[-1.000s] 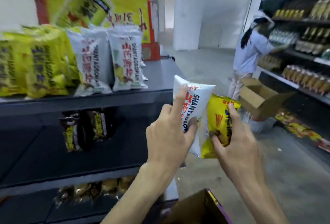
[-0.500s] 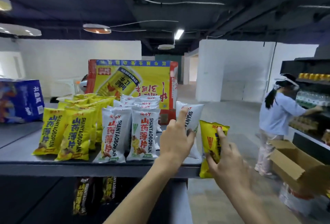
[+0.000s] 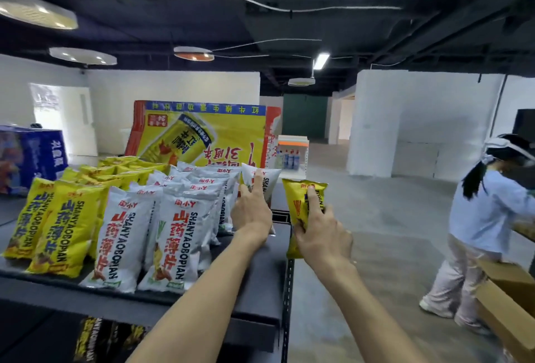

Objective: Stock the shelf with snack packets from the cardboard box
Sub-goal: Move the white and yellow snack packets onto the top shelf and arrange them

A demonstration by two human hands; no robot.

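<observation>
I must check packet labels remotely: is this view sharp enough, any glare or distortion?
Head view: print on the front white foil snack packets reads sharply; the yellow snack packet in the right hand is slightly soft, fingers covering its label; ceiling strip lights blow out; wide-angle lens bends the frame edges.

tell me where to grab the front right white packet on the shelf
Pinch the top seam of the front right white packet, coming from above. It stands leaning back on the row behind, with another white packet tight on its left, so the top edge is likely the freest part.
</observation>
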